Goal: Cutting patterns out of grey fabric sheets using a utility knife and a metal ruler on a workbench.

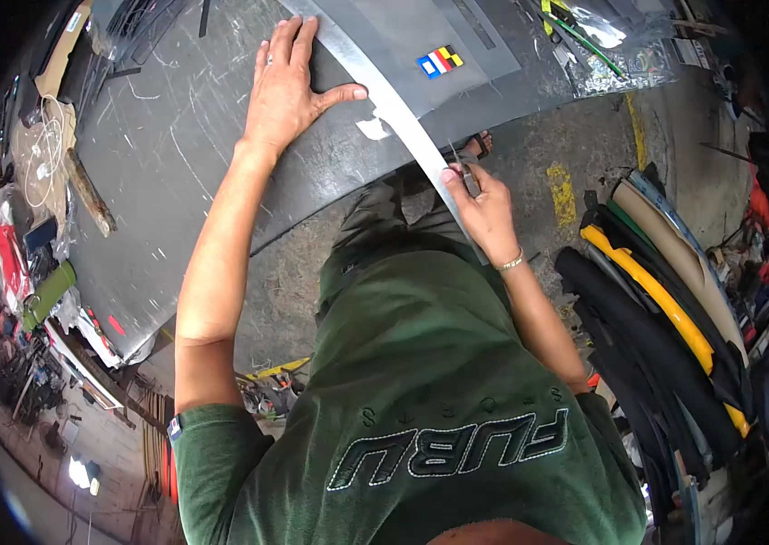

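Observation:
A long metal straightedge (384, 95) lies slantwise over a dark grey sheet (493, 86), its lower end reaching past the table edge toward my body. My left hand (289, 95) lies flat at its left side, fingers stretched out and fingertips at the metal, thumb spread toward it. My right hand (486, 213) is closed beside the straightedge at the table's near edge, thumb against the metal. Between its fingers is a small slim pointed tool (466, 171), mostly hidden, whose kind I cannot make out. A small white scrap (373, 128) touches the straightedge.
A patch of coloured flags (440, 62) sits on the sheet. The scratched dark tabletop (157, 163) carries a wooden stick (89, 193) and a green roll (49, 295) at left. Clear plastic wrapping (621, 68) lies at far right. Black and yellow material rolls (657, 300) stand right of me.

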`<state>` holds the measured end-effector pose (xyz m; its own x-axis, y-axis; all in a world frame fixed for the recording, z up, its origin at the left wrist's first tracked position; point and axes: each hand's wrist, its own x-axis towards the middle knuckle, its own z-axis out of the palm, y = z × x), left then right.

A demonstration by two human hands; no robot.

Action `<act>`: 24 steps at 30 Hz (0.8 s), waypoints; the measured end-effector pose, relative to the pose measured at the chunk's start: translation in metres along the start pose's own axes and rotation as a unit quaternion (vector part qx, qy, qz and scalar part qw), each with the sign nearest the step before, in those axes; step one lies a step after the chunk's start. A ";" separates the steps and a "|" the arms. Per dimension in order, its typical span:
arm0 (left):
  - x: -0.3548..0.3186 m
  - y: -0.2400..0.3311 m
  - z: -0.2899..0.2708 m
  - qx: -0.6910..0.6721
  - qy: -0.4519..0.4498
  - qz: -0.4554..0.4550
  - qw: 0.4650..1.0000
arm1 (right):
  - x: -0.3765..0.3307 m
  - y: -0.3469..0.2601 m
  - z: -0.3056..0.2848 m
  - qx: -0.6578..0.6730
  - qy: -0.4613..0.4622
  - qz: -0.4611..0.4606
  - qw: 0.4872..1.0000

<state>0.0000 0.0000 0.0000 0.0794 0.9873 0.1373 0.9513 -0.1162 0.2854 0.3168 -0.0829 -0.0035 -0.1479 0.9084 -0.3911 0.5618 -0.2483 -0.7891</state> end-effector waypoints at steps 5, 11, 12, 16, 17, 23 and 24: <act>0.006 0.000 0.006 -0.014 0.051 0.008 0.999 | 0.015 0.006 0.006 0.079 0.031 0.021 0.996; 0.006 -0.005 0.010 0.005 0.064 0.005 0.998 | 0.012 -0.005 0.014 0.091 0.042 0.015 0.995; 0.005 -0.005 0.010 0.007 0.064 0.007 0.998 | 0.012 -0.005 0.014 0.084 0.036 0.016 0.996; 0.004 -0.008 0.010 0.029 0.053 0.031 0.998 | 0.012 -0.007 0.018 0.086 0.037 0.017 0.995; 0.004 -0.009 0.010 0.023 0.047 0.031 0.998 | 0.012 -0.007 0.019 0.095 0.036 0.019 0.995; 0.005 -0.005 0.010 0.013 0.043 0.031 0.999 | 0.015 -0.007 0.020 0.090 0.036 0.019 0.995; 0.005 -0.001 0.007 0.027 0.038 0.031 0.998 | 0.016 -0.007 0.021 0.082 0.043 0.010 0.996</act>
<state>0.0016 0.0059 -0.0066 0.1174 0.9670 0.2262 0.9602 -0.1687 0.2228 0.2938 -0.0739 -0.0143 -0.0637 0.9263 -0.3713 0.4233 -0.3119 -0.8506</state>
